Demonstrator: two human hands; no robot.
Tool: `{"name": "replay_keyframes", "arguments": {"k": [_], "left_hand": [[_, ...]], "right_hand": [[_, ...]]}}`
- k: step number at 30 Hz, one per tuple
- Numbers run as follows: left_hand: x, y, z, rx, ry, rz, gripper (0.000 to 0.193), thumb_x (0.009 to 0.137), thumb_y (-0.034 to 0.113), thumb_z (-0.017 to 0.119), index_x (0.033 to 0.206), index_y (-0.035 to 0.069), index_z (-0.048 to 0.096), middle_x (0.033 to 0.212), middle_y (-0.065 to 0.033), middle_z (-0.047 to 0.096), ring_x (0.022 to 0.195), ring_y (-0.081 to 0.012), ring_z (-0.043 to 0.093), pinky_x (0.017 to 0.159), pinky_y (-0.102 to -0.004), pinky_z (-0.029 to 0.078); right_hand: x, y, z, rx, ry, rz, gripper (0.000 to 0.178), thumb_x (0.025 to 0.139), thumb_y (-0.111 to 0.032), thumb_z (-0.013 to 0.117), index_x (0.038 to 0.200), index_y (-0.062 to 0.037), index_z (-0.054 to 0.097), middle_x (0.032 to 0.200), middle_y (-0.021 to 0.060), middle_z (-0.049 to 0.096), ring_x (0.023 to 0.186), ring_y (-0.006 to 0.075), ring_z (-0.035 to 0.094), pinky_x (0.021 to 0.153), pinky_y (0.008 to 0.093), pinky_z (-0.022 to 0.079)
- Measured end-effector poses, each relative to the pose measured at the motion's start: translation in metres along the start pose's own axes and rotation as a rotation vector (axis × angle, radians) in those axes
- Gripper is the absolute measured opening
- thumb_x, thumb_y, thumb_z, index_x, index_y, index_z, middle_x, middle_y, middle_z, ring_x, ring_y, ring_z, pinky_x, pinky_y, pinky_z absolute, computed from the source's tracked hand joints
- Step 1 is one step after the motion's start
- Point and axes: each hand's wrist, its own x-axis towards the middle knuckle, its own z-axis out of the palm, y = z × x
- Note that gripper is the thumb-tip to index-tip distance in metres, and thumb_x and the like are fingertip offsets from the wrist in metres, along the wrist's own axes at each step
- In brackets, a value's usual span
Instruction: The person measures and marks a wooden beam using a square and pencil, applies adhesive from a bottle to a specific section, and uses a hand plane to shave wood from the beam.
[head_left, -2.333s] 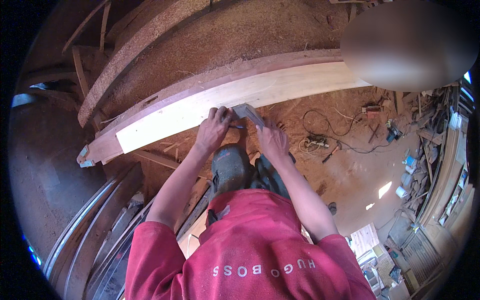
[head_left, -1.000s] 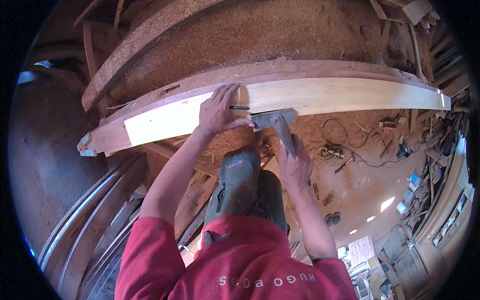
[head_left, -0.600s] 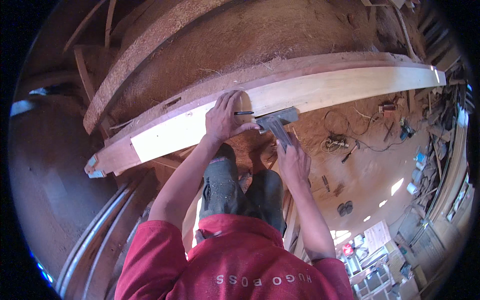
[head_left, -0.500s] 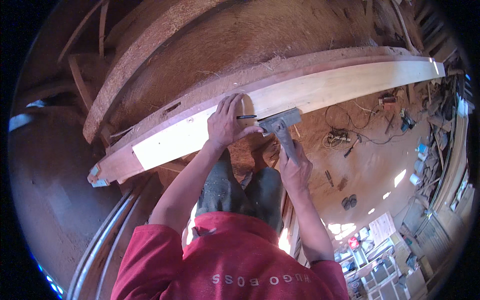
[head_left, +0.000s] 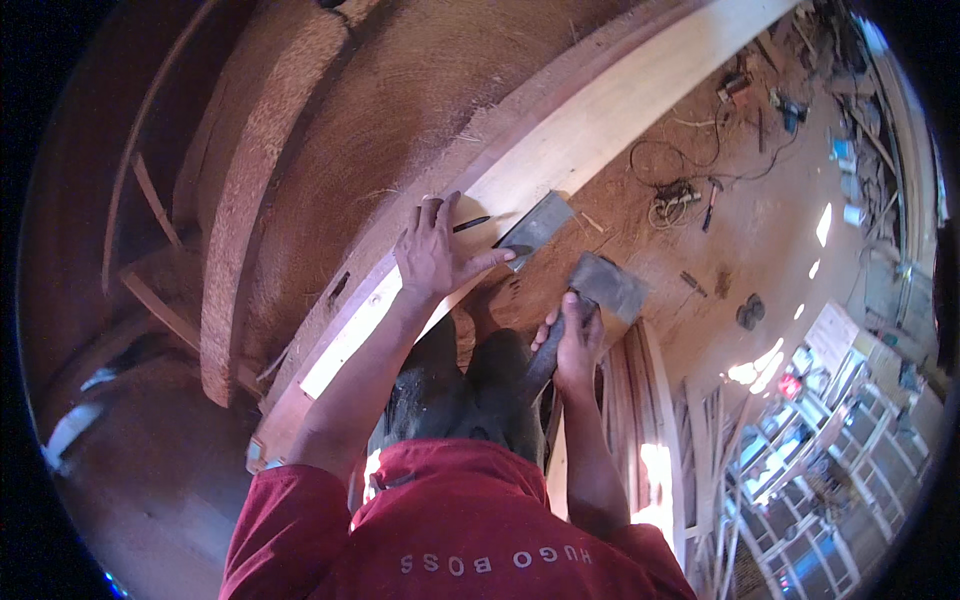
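Note:
My left hand lies on the long pale wooden board, its fingers stretched out and its thumb spread. The thumb tip touches a flat grey rectangular piece at the board's near edge. Beside the index finger is a slim black pen; whether the fingers hold it I cannot tell. My right hand is wrapped round the handle of a hammer-like tool with a broad grey head. That head is in the air, apart from the board, to the right of and nearer than the grey piece.
A thick curved timber stands at the far left. To the right on the earthen floor are a coiled cable, a small hammer and sandals. Stacked boards lie near my right forearm.
My right hand has drawn the tool back toward me, off the grey piece. My left hand stays on the board. The whole view has turned, tilting the board more steeply.

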Motion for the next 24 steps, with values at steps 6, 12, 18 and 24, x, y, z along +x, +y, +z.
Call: {"name": "replay_keyframes", "arguments": {"k": [6, 12, 18, 24], "left_hand": [[0.000, -0.001, 0.021, 0.048, 0.108, 0.153, 0.122, 0.054, 0.085, 0.080, 0.137, -0.002, 0.055, 0.120, -0.0183, 0.061, 0.113, -0.0357, 0.061, 0.090, -0.0478, 0.054], [0.002, -0.003, 0.018, 0.056, 0.103, 0.156, 0.119, 0.057, 0.082, 0.081, 0.137, -0.002, 0.056, 0.117, -0.0182, 0.062, 0.107, -0.0364, 0.061, 0.088, -0.0481, 0.054], [0.002, -0.002, 0.019, 0.032, 0.130, 0.185, 0.116, 0.060, 0.081, 0.081, 0.135, -0.004, 0.057, 0.114, -0.0183, 0.061, 0.106, -0.0363, 0.060, 0.088, -0.0477, 0.053], [0.001, -0.009, 0.016, 0.052, 0.126, 0.205, 0.110, 0.067, 0.078, 0.079, 0.135, -0.005, 0.057, 0.112, -0.0185, 0.061, 0.101, -0.0355, 0.060, 0.088, -0.0471, 0.051]], "right_hand": [[-0.003, 0.016, 0.027, 0.563, 0.326, 0.377, 0.024, 0.105, -0.039, 0.060, 0.107, -0.0159, 0.051, 0.072, 0.0027, 0.055, 0.050, 0.0167, 0.056, 0.045, 0.0338, 0.050], [0.002, 0.018, 0.038, 0.312, -0.115, 0.358, 0.025, 0.104, -0.038, 0.062, 0.106, -0.0151, 0.050, 0.071, 0.0036, 0.056, 0.051, 0.0170, 0.058, 0.045, 0.0346, 0.051], [0.004, 0.009, 0.052, 0.319, -0.008, 0.333, 0.033, 0.103, -0.040, 0.062, 0.095, -0.0095, 0.051, 0.065, 0.0043, 0.056, 0.045, 0.0185, 0.058, 0.041, 0.0373, 0.051], [0.005, 0.006, 0.040, 0.431, 0.045, 0.319, 0.027, 0.104, -0.037, 0.061, 0.104, -0.0120, 0.051, 0.069, 0.0040, 0.057, 0.046, 0.0179, 0.058, 0.042, 0.0361, 0.052]]}}
